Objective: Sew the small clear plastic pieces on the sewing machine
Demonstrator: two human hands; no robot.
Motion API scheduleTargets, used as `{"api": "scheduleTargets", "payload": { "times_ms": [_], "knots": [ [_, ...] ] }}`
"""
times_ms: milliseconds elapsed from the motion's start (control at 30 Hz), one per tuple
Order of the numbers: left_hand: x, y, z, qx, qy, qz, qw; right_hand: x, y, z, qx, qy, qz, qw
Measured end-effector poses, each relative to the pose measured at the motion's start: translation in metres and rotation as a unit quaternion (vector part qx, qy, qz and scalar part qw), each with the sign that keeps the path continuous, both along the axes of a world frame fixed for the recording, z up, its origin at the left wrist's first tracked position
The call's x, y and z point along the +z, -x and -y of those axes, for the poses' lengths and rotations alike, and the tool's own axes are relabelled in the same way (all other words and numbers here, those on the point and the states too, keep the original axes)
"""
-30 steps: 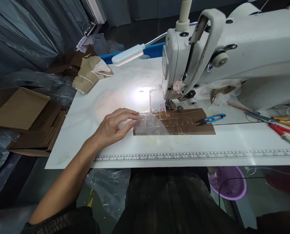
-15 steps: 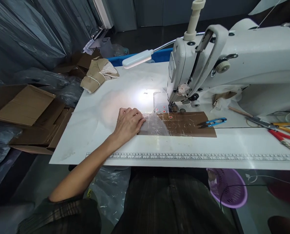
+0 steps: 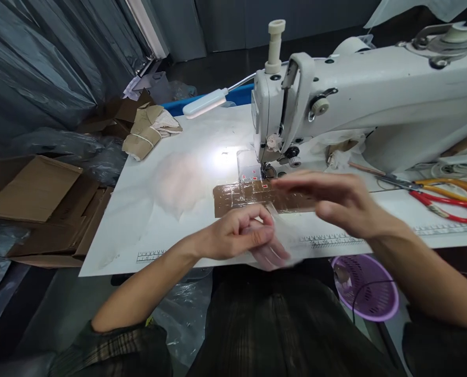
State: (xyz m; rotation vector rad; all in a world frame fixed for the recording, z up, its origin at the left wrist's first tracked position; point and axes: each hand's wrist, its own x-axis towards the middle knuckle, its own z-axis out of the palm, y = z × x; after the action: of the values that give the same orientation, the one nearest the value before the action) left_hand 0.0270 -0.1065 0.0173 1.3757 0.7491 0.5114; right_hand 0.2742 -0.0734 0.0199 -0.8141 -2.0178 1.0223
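Observation:
My left hand is in front of the sewing machine near the table's front edge, its fingers curled round a thin translucent white piece. That piece is smeared by motion and its outline is unclear. My right hand hovers to the right, fingers stretched out and slightly blurred, with nothing visible in it. Beneath and behind both hands lies a brown taped strip, flat below the needle area of the white sewing machine. Its right part is covered by my right hand.
Red-and-yellow-handled scissors lie at the right. A lamp lights the white table. A tied cloth bundle sits at the back left. Cardboard boxes stand left; a purple basket is below the table.
My left hand has lifted the translucent piece off the brown strip and moved toward me and right. My right hand has come into view. The blue snips are no longer visible. The view has shifted.

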Motion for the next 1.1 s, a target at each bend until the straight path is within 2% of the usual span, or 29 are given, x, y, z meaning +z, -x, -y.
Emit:
{"api": "scheduleTargets", "payload": {
  "times_ms": [33,100,167,200,267,333,367,433,500,533,600,633,667,700,800,867,933,1100],
  "knots": [
    [0.003,-0.004,0.002,-0.003,0.033,0.012,0.999,-0.006,0.010,-0.009,0.091,0.075,-0.040,0.992],
    [0.004,-0.003,-0.001,0.050,0.025,0.002,0.998,-0.024,0.028,-0.026,0.224,0.180,-0.089,0.954],
    [-0.002,0.008,-0.011,0.132,-0.028,-0.047,0.990,-0.042,0.038,-0.040,0.296,0.280,-0.059,0.911],
    [-0.007,0.016,-0.017,0.169,-0.054,-0.080,0.981,-0.049,0.040,-0.046,0.301,0.314,-0.029,0.900],
    [-0.020,0.032,-0.027,0.238,-0.111,-0.157,0.952,-0.056,0.040,-0.056,0.266,0.346,0.033,0.899],
    [-0.032,0.045,-0.034,0.276,-0.198,-0.256,0.905,-0.056,0.039,-0.064,0.182,0.336,0.084,0.920],
    [-0.037,0.050,-0.036,0.279,-0.255,-0.314,0.871,-0.056,0.039,-0.068,0.135,0.320,0.106,0.932],
    [-0.044,0.053,-0.040,0.257,-0.373,-0.431,0.780,-0.054,0.041,-0.073,0.050,0.253,0.141,0.956],
    [-0.046,0.052,-0.044,0.227,-0.466,-0.511,0.685,-0.055,0.043,-0.076,0.003,0.171,0.154,0.973],
    [-0.045,0.051,-0.046,0.216,-0.500,-0.529,0.651,-0.056,0.043,-0.077,-0.006,0.139,0.153,0.978],
    [-0.042,0.050,-0.050,0.209,-0.554,-0.529,0.608,-0.060,0.043,-0.077,-0.008,0.114,0.146,0.983],
    [-0.040,0.049,-0.052,0.208,-0.575,-0.514,0.602,-0.063,0.042,-0.076,-0.006,0.115,0.141,0.983],
    [-0.039,0.048,-0.053,0.205,-0.589,-0.491,0.608,-0.065,0.041,-0.075,-0.003,0.115,0.136,0.984],
    [-0.037,0.047,-0.054,0.196,-0.596,-0.462,0.627,-0.067,0.040,-0.075,-0.001,0.112,0.131,0.985],
    [-0.036,0.042,-0.051,0.139,-0.570,-0.354,0.729,-0.070,0.040,-0.072,-0.004,0.097,0.120,0.988],
    [-0.037,0.038,-0.049,0.115,-0.532,-0.306,0.781,-0.069,0.041,-0.071,-0.007,0.085,0.117,0.989],
    [-0.040,0.035,-0.046,0.104,-0.503,-0.302,0.803,-0.066,0.042,-0.069,-0.014,0.072,0.128,0.989],
    [-0.048,0.037,-0.033,0.038,-0.479,-0.307,0.821,-0.057,0.037,-0.065,0.011,0.059,0.221,0.973]
  ]
}}
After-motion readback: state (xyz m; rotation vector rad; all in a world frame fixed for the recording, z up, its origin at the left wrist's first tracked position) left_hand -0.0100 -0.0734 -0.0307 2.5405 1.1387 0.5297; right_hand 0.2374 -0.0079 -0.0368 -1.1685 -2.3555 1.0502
